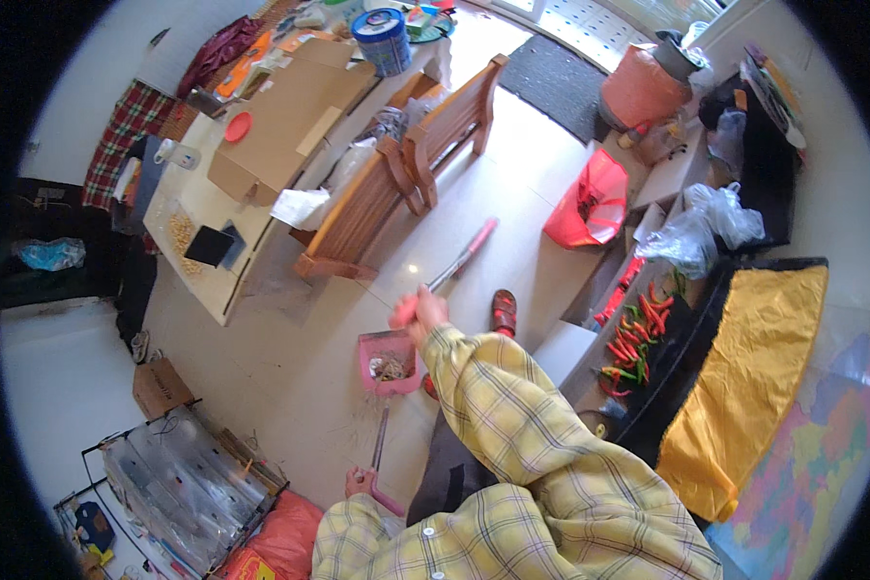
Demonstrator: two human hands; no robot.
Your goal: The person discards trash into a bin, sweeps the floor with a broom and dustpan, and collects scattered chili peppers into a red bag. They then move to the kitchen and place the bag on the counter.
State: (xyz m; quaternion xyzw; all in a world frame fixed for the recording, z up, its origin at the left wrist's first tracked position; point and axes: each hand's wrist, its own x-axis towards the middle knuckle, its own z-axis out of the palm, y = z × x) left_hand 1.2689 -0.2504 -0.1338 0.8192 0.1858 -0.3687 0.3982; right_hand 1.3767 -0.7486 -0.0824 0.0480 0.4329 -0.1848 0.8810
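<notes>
My right hand (431,310) is closed around the pink grip of a broom (455,270) with a metal shaft. The broom slants away to the upper right, and its pink far end is blurred. Lower down, my left hand (360,481) grips the shaft of a pink dustpan (366,373), its pink handle end showing beside the hand. The pan rests on or just above the tiled floor, left of my right forearm. Dry, straw-like debris (391,367) lies inside it, and thin strands show at its near rim. Some of the shaft close to the pan is hard to make out.
A wooden chair (355,210) stands against the table (257,250), which bears flattened cardboard (290,109). On the right are a red bag (594,203) and red and green chillies (634,337) on a ledge. A wire rack (188,478) stands lower left. My shoe (504,310) is nearby.
</notes>
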